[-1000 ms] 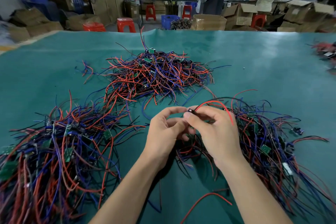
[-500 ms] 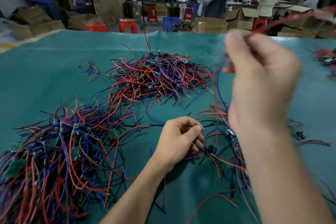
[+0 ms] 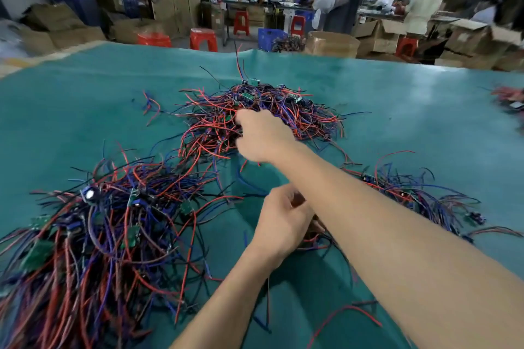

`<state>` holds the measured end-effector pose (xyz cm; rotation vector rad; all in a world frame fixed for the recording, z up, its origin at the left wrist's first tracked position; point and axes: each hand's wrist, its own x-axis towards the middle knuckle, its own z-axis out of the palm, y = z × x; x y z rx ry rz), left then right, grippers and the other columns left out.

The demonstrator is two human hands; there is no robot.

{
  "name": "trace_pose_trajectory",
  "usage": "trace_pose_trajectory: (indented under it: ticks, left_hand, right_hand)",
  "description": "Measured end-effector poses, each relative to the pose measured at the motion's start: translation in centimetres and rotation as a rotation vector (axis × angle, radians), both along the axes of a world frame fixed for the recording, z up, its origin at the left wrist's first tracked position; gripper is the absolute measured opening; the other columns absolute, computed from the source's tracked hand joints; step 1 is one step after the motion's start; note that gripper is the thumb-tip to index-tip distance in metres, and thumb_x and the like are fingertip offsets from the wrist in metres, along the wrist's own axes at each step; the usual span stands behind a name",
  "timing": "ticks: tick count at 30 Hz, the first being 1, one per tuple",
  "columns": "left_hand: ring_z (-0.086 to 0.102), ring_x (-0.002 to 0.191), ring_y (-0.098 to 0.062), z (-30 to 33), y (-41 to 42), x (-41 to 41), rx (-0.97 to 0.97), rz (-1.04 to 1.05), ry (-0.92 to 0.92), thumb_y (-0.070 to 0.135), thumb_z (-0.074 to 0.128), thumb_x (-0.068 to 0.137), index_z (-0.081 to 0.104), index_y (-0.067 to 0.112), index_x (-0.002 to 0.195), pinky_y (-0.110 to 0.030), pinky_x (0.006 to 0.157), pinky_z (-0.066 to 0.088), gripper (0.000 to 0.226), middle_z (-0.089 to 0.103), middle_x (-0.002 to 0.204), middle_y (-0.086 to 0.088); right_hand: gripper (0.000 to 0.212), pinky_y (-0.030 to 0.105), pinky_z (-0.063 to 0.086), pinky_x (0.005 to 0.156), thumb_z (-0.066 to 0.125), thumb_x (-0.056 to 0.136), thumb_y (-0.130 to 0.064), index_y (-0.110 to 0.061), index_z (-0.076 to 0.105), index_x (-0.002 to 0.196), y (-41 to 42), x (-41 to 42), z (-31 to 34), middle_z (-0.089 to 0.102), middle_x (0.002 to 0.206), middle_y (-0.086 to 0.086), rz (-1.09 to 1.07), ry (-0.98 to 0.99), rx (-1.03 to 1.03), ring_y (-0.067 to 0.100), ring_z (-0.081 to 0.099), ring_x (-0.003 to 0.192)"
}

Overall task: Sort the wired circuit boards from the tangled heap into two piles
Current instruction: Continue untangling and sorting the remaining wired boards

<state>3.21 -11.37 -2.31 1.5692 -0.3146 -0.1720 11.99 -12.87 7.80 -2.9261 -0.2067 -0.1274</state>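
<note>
1. Head view: right hand (image 3: 262, 136) reaches over the far pile (image 3: 255, 116), fingers curled; what it holds, I cannot tell.
2. Left hand (image 3: 280, 221) pinches wires at the tangled heap (image 3: 411, 195).
3. Light, floppy, snag-prone; grip by the board.

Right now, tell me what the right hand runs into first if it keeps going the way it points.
The right hand reaches forward over the far pile of wired boards. Going straight on, it would probably meet that pile's red and blue wires first; it may touch them already, since depth is unclear.
</note>
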Motion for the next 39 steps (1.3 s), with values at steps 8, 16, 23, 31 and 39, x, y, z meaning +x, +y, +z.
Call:
trace_pose_trajectory:
  ticks: [8, 16, 23, 31, 39]
  left_hand:
    - [0.065, 0.058, -0.016, 1.0, 0.6, -0.9, -0.107, -0.055, 0.051, 0.006, 0.056, 0.089, 0.065, 0.02, 0.077, -0.024, 0.054, 0.052, 0.021, 0.069, 0.07, -0.007]
    - [0.062, 0.054, -0.018, 1.7, 0.6, -0.4, -0.375, 0.103, 0.191, 0.003, 0.042, 0.102, 0.058, -0.001, 0.102, -0.022, 0.048, 0.05, 0.017, 0.065, 0.078, -0.021]
    - [0.061, 0.059, -0.021, 1.0, 0.8, -0.2, -0.366, 0.131, 0.221, 0.024, 0.046, 0.105, 0.062, -0.002, 0.108, -0.029, 0.056, 0.05, 0.031, 0.069, 0.073, -0.011]
    - [0.064, 0.067, -0.019, 0.8, 1.1, -0.4, -0.244, 0.077, 0.129, -0.001, 0.062, 0.092, 0.065, 0.002, 0.11, -0.027, 0.062, 0.051, 0.019, 0.075, 0.085, -0.012]
    - [0.069, 0.067, -0.014, 0.9, 0.8, -1.0, -0.162, -0.077, 0.057, -0.007, 0.061, 0.091, 0.068, -0.003, 0.099, -0.021, 0.057, 0.052, 0.012, 0.075, 0.079, -0.009]
  right_hand:
    - [0.015, 0.037, 0.054, 0.094, 0.072, 0.093, -0.027, -0.019, 0.081, 0.086, -5.3, 1.5, -3.7, 0.078, 0.085, 0.006, -0.093, -0.174, 0.345, 0.029, 0.071, 0.091]
    - [0.016, 0.035, 0.057, 0.065, 0.073, 0.082, -0.027, -0.029, 0.078, 0.067, -10.4, -5.1, -2.5, 0.074, 0.066, 0.0, -0.139, -0.341, 1.034, 0.012, 0.069, 0.061]
    - [0.015, 0.024, 0.046, 0.055, 0.075, 0.073, -0.027, -0.013, 0.077, 0.069, -10.5, -12.7, -4.3, 0.066, 0.062, 0.011, 0.193, 0.051, 1.186, 0.016, 0.056, 0.06]
    - [0.02, 0.02, 0.041, 0.052, 0.074, 0.081, -0.033, -0.015, 0.08, 0.074, -11.1, -12.7, -4.9, 0.07, 0.066, 0.01, 0.215, 0.277, 1.136, 0.012, 0.06, 0.063]
    - [0.042, 0.035, 0.058, 0.076, 0.076, 0.075, -0.051, -0.038, 0.068, 0.113, -11.6, -11.4, -6.9, 0.073, 0.085, -0.011, -0.29, -0.231, 0.945, 0.006, 0.069, 0.072]
